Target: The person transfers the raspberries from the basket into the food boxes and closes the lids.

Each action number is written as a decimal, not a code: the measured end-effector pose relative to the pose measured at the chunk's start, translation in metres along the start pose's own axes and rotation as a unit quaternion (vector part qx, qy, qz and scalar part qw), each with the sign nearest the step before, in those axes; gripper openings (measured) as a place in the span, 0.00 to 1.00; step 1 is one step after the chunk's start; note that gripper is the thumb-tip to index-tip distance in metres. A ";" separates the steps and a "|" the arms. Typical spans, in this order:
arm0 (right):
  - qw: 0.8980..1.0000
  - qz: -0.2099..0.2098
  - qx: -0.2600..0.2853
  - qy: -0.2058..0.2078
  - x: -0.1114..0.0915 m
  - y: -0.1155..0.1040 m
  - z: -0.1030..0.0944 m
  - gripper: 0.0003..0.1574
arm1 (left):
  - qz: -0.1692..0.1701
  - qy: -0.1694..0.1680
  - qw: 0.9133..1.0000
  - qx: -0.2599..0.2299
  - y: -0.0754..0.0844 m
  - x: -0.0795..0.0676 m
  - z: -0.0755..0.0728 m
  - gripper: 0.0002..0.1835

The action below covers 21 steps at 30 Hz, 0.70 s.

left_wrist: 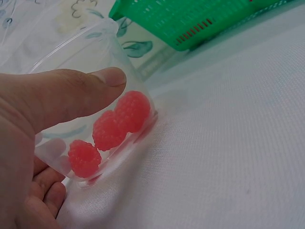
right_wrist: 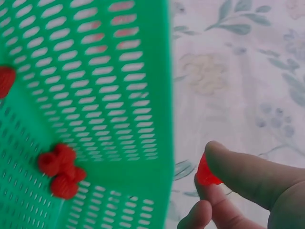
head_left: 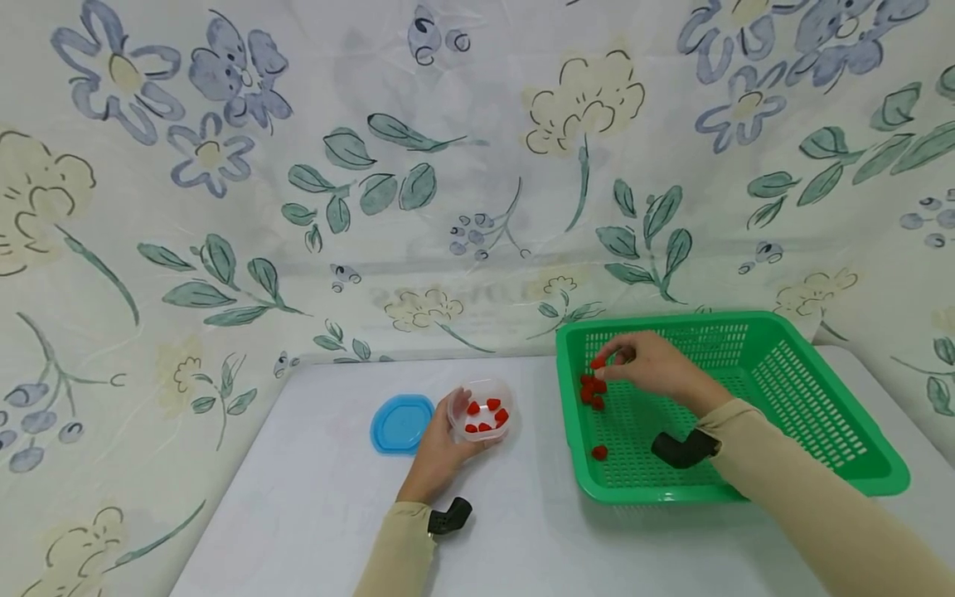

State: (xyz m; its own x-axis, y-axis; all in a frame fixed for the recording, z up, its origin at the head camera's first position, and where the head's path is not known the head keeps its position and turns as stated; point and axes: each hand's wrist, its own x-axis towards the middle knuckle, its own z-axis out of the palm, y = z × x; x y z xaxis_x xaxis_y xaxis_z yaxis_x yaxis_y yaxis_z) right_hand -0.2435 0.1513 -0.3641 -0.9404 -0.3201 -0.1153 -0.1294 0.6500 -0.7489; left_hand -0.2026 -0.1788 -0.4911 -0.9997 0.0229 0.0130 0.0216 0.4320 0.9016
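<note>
My left hand (head_left: 442, 444) grips a small clear plastic tub (left_wrist: 71, 114) from its left side, thumb along the near wall. Several red raspberries (left_wrist: 108, 130) lie on the tub's floor. Between thumb and fingertips, my right hand (head_left: 647, 363) pinches one raspberry (right_wrist: 207, 172) over the left part of a green basket (head_left: 573, 464). Below that hand a cluster of raspberries (right_wrist: 63, 169) sits in the basket's corner, and a single raspberry (head_left: 599, 453) lies nearer the front.
A blue lid (head_left: 403, 424) lies on the white table (head_left: 298, 514), just left of the tub. Behind the table hangs a flower-patterned cloth (head_left: 477, 182). The basket's raised, slotted walls stand at the right of the table.
</note>
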 end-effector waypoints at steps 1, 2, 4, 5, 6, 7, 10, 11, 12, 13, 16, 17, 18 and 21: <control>1.000 0.001 0.000 0.003 -0.002 -0.002 0.001 0.19 | 0.000 0.000 1.000 0.000 0.000 0.000 0.000 0.53; 1.000 0.002 0.003 0.006 -0.003 -0.003 0.002 0.20 | 0.000 0.000 1.000 0.000 0.000 0.000 0.000 0.53; 1.000 0.003 0.012 0.011 -0.006 -0.007 0.004 0.20 | 0.001 0.000 1.000 -0.001 -0.001 0.000 0.000 0.53; 1.000 0.004 0.016 0.014 -0.008 -0.008 0.006 0.20 | 0.001 0.000 1.000 -0.002 -0.001 0.000 0.000 0.53; 1.000 0.004 0.021 0.015 -0.009 -0.010 0.007 0.20 | 0.000 0.000 1.000 -0.003 -0.002 0.000 0.000 0.53; 1.000 0.004 0.024 0.017 -0.011 -0.011 0.009 0.20 | 0.000 0.000 1.000 -0.004 -0.002 0.000 0.000 0.53; 0.999 -0.002 0.025 0.026 -0.014 -0.015 0.015 0.19 | 0.000 -0.001 1.000 -0.006 -0.002 0.000 0.001 0.54; 0.999 -0.009 0.023 0.030 -0.015 -0.017 0.017 0.18 | 0.001 -0.001 1.000 -0.006 -0.001 0.000 0.001 0.54; 0.999 -0.017 0.021 0.034 -0.016 -0.018 0.019 0.18 | 0.001 -0.001 1.000 -0.006 -0.001 0.000 0.001 0.53; 0.999 -0.024 0.019 0.039 -0.017 -0.020 0.022 0.17 | 0.001 0.000 1.000 -0.005 -0.001 0.000 0.001 0.53; 0.997 -0.046 0.013 0.054 -0.020 -0.024 0.029 0.15 | 0.000 0.002 1.000 0.000 0.000 0.000 0.001 0.53; 0.997 -0.050 0.013 0.058 -0.021 -0.026 0.032 0.15 | 0.000 0.002 1.000 0.002 0.000 -0.001 0.001 0.53; 0.997 -0.052 0.015 0.061 -0.022 -0.027 0.034 0.15 | -0.001 0.003 1.000 0.003 0.000 -0.001 0.001 0.53; 0.996 -0.062 0.019 0.069 -0.023 -0.031 0.042 0.14 | -0.004 0.003 1.000 0.006 0.000 0.000 0.000 0.54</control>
State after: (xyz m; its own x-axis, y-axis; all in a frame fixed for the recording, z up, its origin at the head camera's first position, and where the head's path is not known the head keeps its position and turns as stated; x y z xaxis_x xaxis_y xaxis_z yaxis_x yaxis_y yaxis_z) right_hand -0.2045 0.1093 -0.3657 -0.9527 -0.2960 0.0681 -0.2368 0.5835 -0.7768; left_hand -0.2021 -0.1785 -0.4913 -0.9999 0.0137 0.0085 0.0136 0.4423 0.8968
